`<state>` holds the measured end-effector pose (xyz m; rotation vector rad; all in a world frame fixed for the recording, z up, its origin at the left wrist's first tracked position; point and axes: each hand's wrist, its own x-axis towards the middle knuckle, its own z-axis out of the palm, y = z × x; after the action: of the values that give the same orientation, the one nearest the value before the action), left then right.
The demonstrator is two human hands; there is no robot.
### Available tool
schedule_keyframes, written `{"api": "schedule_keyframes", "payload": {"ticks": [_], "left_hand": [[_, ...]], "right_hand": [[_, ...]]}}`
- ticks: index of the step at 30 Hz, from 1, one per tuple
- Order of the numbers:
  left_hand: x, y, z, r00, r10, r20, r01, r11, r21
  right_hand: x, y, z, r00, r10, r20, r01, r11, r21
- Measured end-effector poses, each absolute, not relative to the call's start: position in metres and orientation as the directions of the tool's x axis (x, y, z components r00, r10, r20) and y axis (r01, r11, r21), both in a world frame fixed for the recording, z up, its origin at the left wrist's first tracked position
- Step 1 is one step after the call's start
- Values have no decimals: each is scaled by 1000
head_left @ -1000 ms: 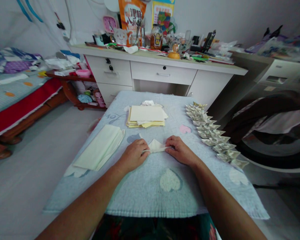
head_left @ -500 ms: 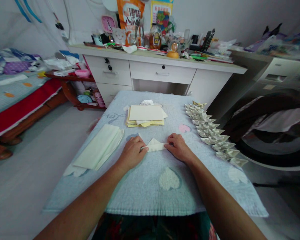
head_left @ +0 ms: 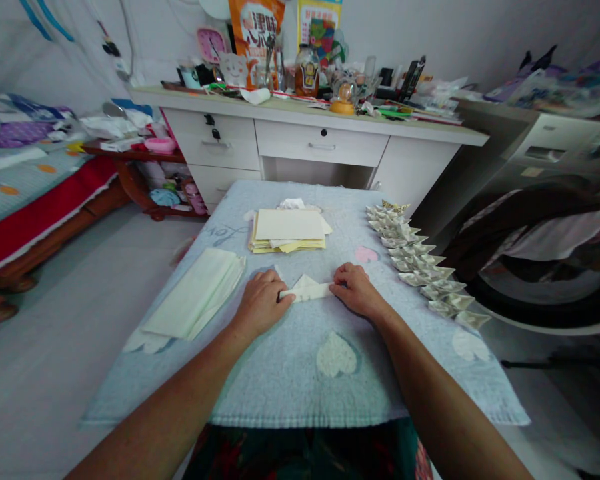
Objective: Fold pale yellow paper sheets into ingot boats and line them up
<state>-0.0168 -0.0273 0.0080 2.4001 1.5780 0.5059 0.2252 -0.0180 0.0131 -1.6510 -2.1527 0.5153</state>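
A small folded sheet of paper (head_left: 307,291) lies on the cloth-covered table, with a flat band along its near edge and a triangular peak behind. My left hand (head_left: 264,300) pinches the band's left end, thumb on top. At the right end, my right hand (head_left: 355,288) has its thumb and curled fingers closed on the paper. Beyond the hands sits a stack of paper sheets (head_left: 290,225), cream on top with yellow edges. Left of my left hand lies a pile of pale green-white paper (head_left: 195,293). Several folded paper boats (head_left: 415,257) stand in a row along the right side.
A light blue cloth (head_left: 300,393) with heart patterns covers the table. Behind it stands a white desk (head_left: 325,143) crowded with jars, bags and small items. A washing machine (head_left: 545,153) is at the right, a bed (head_left: 30,180) at the left.
The view has shifted very slightly. Both hands keep their hold on the folded paper, and the right fingers have moved a little at its end.
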Motion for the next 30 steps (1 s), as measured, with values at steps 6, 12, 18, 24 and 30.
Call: {"api": "schedule_keyframes", "payload": {"ticks": [6, 12, 18, 24, 30], "left_hand": [[-17, -27, 8, 371, 915, 159, 844, -404, 352], [-16, -27, 7, 363, 918, 158, 854, -396, 338], [-19, -27, 8, 349, 925, 147, 863, -379, 334], [-21, -28, 10, 353, 928, 118, 867, -372, 330], [-26, -26, 14, 377, 923, 74, 858, -378, 348]], "right_hand": [[225, -18, 15, -212, 976, 50, 839, 208, -503], [222, -20, 16, -170, 985, 39, 859, 167, -485], [219, -23, 16, -157, 986, 50, 874, 162, -458], [217, -24, 15, -163, 985, 64, 885, 175, -431], [216, -26, 14, -165, 983, 83, 892, 185, -413]]}}
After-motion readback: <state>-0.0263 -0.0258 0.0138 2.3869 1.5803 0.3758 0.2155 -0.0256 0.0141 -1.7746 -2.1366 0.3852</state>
